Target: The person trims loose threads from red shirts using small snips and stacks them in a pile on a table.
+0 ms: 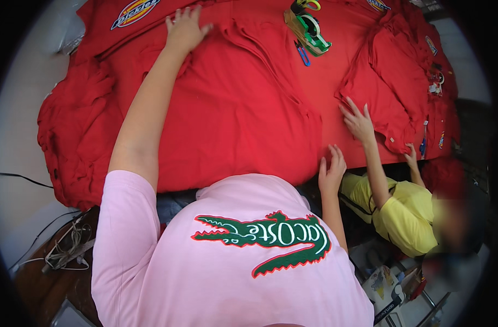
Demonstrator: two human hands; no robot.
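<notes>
A large red shirt (pixel 232 114) lies spread flat on the red-covered table in front of me. My left hand (pixel 184 28) reaches far across it, palm down with fingers spread, pressing on the cloth near the shirt's top edge. My right hand (pixel 331 170) rests palm down with its fingers straight on the shirt's near right corner at the table edge. Neither hand grips anything.
Another person in a yellow shirt (pixel 409 215) at my right has one hand (pixel 359 121) flat on a folded red garment (pixel 393 87). A green tape dispenser (pixel 310 28), scissors (pixel 306 4) and a blue pen (pixel 303 54) lie at the far side. Red garments (pixel 74 131) hang at the left; cables (pixel 69 248) lie below.
</notes>
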